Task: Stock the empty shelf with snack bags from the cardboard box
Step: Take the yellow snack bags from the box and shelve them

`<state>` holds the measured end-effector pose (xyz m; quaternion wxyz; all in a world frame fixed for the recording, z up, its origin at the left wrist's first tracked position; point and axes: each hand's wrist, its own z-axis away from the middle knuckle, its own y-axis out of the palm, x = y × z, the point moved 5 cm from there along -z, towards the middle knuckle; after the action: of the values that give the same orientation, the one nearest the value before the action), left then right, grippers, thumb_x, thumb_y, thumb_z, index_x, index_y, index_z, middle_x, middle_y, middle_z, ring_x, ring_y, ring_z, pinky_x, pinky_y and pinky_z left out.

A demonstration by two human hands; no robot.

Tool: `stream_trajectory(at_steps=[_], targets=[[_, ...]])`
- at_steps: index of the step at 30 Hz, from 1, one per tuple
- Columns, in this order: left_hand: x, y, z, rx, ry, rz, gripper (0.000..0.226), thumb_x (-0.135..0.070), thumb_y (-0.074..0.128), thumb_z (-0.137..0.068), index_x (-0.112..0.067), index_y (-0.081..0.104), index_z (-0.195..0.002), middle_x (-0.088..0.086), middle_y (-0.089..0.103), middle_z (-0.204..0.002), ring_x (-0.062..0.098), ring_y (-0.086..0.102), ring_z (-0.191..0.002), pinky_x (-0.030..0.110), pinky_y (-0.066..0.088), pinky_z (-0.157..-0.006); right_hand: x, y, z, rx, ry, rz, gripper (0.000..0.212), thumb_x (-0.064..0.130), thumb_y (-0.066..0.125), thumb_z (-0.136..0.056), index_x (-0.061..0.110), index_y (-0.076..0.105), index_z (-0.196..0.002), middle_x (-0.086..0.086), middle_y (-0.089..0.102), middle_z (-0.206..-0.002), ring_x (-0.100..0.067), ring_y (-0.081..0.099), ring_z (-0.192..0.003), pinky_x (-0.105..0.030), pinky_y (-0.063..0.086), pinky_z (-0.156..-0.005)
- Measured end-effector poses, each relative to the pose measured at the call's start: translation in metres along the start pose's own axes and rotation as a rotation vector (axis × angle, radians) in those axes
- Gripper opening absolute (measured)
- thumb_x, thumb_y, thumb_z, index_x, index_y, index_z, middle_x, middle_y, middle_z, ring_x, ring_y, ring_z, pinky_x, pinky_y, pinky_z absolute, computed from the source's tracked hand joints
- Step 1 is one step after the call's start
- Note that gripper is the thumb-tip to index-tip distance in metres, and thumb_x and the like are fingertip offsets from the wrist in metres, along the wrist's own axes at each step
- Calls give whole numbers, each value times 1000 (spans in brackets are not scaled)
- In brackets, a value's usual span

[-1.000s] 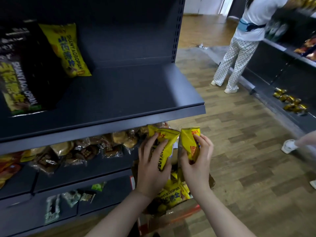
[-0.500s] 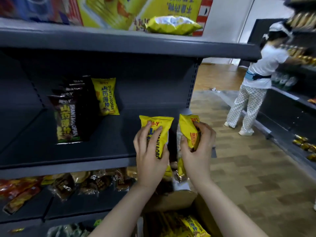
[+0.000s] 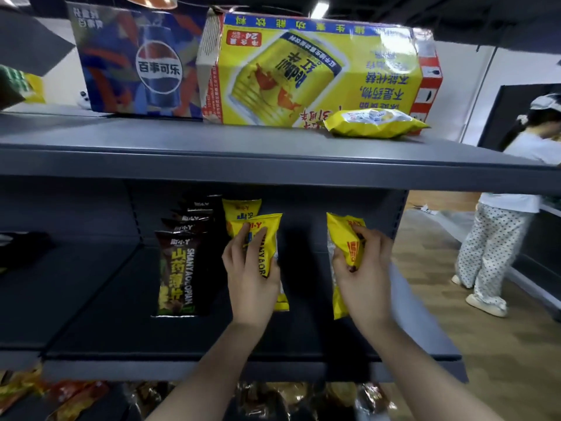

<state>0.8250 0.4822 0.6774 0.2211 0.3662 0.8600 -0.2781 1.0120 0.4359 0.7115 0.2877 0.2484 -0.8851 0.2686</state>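
Fingers [image 3: 247,238] of left hand [image 3: 249,271] grip one yellow snack bag [image 3: 264,229] over the dark shelf [image 3: 121,299]; right hand [image 3: 364,268] clutches a second yellow bag [image 3: 343,235]; one shelved yellow bag [image 3: 239,206]; five black bags [image 3: 177,275] in a row

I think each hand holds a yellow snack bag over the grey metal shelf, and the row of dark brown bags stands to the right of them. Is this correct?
Not quite. The head view shows the row of dark brown snack bags to the left of the hands, not the right. The left hand and the right hand do each hold a yellow snack bag over the grey metal shelf.
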Motion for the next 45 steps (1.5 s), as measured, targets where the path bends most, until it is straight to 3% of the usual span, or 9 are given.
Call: stream_trajectory(at_steps=[5, 14, 20, 26, 34, 37, 42, 43, 45], targets=[[38, 17, -26, 42, -15, -94, 52, -15, 68, -83, -17, 50, -131, 5, 39, -143, 29, 33, -127, 41, 43, -96, -4, 41, -5, 66, 9, 56, 46, 22, 65, -84, 18, 48, -126, -1, 38, -130, -26, 57, -103, -30, 43, -69], [99, 67, -62, 193, -30, -322, 55, -15, 67, -82, -11, 47, -133, 15, 41, -141, 40, 40, -124, 51, 45, -93, -24, 93, -7, 102, 97, 10, 45, 21, 63, -86, 20, 45, -128, 3, 35, -129, -13, 50, -105, -31, 46, -76], [121, 87, -71, 169, -50, -242, 61, -8, 67, -80, -13, 44, -137, 13, 38, -143, 37, 34, -128, 50, 40, -99, -36, 121, -16, 124, 140, 24, 46, 25, 60, -86, 21, 43, -128, 3, 34, -129, -17, 51, -106, -36, 48, -80], [124, 97, -74, 156, -61, -216, 68, -8, 65, -81, -13, 36, -142, 12, 29, -149, 34, 27, -134, 48, 32, -108, -27, 140, -24, 119, 117, 29, 45, 23, 61, -86, 19, 44, -128, 2, 35, -128, -12, 48, -102, -29, 42, -74], [128, 102, -72, 231, -95, -350, 79, -33, 62, -84, -13, 21, -148, 14, 22, -153, 38, 29, -134, 60, 30, -106, -11, 157, -20, 135, 103, -4, 44, 23, 61, -86, 20, 44, -127, 5, 34, -126, -15, 51, -107, -36, 49, -80], [128, 96, -74, 209, -178, -167, 68, -34, 47, -93, -9, 17, -149, 17, 16, -154, 38, 21, -138, 55, 19, -111, -11, 161, -15, 157, 108, -26, 45, 22, 61, -86, 20, 44, -128, 4, 34, -127, -15, 51, -108, -35, 48, -82], [135, 67, -69, 165, -461, 229, 54, -18, 42, -98, -7, 24, -148, 15, 29, -151, 28, 25, -140, 25, 17, -112, -7, 174, -10, 199, 126, -81, 43, 24, 61, -85, 21, 46, -125, 2, 37, -124, -19, 55, -103, -42, 50, -85], [138, 65, -67, 178, -514, 269, 52, -20, 40, -98, -8, 27, -147, 13, 33, -149, 28, 30, -138, 25, 20, -111, -4, 178, -9, 208, 122, -86, 42, 25, 62, -85, 21, 46, -125, 2, 37, -123, -21, 56, -103, -43, 49, -86], [143, 65, -65, 203, -637, 373, 56, -34, 35, -92, -11, 36, -143, 11, 41, -145, 33, 41, -131, 41, 31, -111, 2, 191, -6, 220, 111, -81, 43, 33, 58, -86, 22, 46, -125, 2, 37, -123, -23, 56, -105, -42, 49, -86]])
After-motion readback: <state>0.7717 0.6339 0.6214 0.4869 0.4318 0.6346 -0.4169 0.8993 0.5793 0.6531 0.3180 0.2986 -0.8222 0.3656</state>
